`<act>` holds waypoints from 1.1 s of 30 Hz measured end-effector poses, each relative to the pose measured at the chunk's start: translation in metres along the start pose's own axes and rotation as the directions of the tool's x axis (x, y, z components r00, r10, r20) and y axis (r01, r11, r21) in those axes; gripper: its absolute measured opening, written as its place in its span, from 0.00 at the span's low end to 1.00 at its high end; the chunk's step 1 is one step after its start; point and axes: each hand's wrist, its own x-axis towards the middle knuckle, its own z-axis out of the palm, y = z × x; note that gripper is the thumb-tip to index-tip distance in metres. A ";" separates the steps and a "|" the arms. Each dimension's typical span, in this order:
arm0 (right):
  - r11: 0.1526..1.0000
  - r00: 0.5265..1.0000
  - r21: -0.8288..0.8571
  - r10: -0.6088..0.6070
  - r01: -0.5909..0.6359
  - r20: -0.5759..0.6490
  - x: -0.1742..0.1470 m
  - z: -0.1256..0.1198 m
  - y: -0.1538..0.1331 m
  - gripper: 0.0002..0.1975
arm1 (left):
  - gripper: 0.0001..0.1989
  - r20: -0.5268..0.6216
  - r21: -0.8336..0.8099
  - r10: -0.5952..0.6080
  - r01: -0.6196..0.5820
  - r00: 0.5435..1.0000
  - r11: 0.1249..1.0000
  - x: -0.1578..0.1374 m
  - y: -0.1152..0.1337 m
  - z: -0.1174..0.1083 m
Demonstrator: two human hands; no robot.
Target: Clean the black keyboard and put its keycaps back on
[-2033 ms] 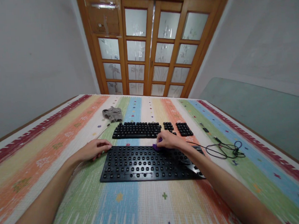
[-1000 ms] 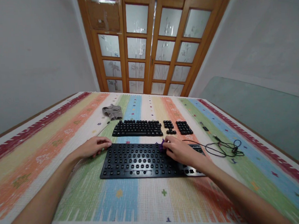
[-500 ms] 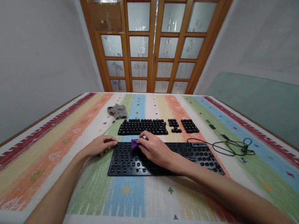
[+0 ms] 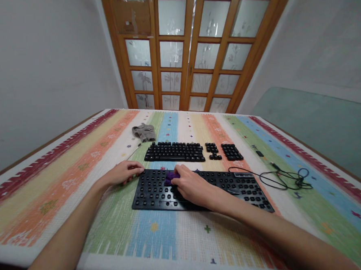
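A black keyboard base (image 4: 155, 199) without keycaps lies flat on the striped tablecloth in front of me. My left hand (image 4: 124, 172) grips its far left corner, with thumb and fingers at the edge. My right hand (image 4: 191, 184) is closed on a small purple cloth (image 4: 171, 177) and presses it on the switches, left of the base's middle. The palm and forearm hide part of the base. Just beyond, the removed black keycaps (image 4: 174, 152) lie laid out in keyboard order, with a number-pad block (image 4: 232, 152) at the right.
A crumpled grey cloth (image 4: 143, 132) lies at the back left, near a thin stick with a dark tip (image 4: 139, 145). The keyboard's coiled cable (image 4: 285, 179) and a small black piece (image 4: 259, 153) lie to the right. Wooden doors (image 4: 187, 69) stand behind the table.
My right hand has slid the purple cloth slightly right along the keyboard base. My left hand stays at the corner. The whole view has shifted a little.
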 end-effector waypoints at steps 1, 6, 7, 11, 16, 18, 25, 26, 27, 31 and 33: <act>1.000 1.000 -0.004 0.013 -0.013 0.005 -0.003 -0.002 0.002 0.13 | 0.24 0.001 0.002 0.000 0.000 1.000 1.000 0.001 -0.001 0.000; 0.996 0.997 0.028 0.082 -0.082 -0.003 -0.025 -0.006 0.018 0.13 | 0.24 0.004 0.008 -0.004 0.004 1.000 1.000 0.002 -0.002 0.000; 0.995 0.996 0.037 0.094 -0.094 -0.004 -0.030 -0.006 0.022 0.13 | 0.24 0.002 0.006 -0.004 0.004 1.000 1.000 0.001 -0.001 0.000; 0.989 0.990 0.072 0.134 -0.130 -0.053 -0.052 -0.005 0.039 0.13 | 0.24 -0.002 0.000 -0.006 0.006 1.000 1.000 -0.002 0.005 0.000; 0.978 0.976 0.099 0.192 -0.182 -0.105 -0.077 -0.005 0.055 0.17 | 0.24 -0.007 0.003 -0.013 0.013 1.000 1.000 -0.004 0.011 0.001; 0.974 0.971 0.097 0.215 -0.206 -0.105 -0.085 -0.005 0.059 0.17 | 0.24 -0.007 0.006 -0.009 0.009 1.000 1.000 -0.004 0.013 0.001; 0.956 0.950 0.063 0.293 -0.287 -0.111 -0.098 -0.004 0.062 0.17 | 0.25 -0.010 0.019 -0.013 0.014 1.000 1.000 -0.003 0.012 0.001; 0.953 0.947 0.071 0.301 -0.295 -0.113 -0.098 -0.004 0.062 0.17 | 0.25 -0.012 0.020 -0.016 0.016 1.000 1.000 -0.003 0.012 0.001; 0.949 0.943 0.080 0.313 -0.305 -0.112 -0.098 -0.004 0.062 0.17 | 0.24 -0.013 0.021 -0.018 0.019 1.000 1.000 -0.003 0.011 0.000; 0.928 0.927 0.136 0.361 -0.347 -0.101 -0.098 -0.002 0.064 0.17 | 0.23 -0.016 0.021 -0.022 0.023 1.000 1.000 -0.004 0.012 0.000; 0.924 0.924 0.144 0.369 -0.353 -0.103 -0.100 -0.002 0.067 0.17 | 0.23 -0.013 0.021 -0.022 0.022 1.000 1.000 -0.005 0.012 0.000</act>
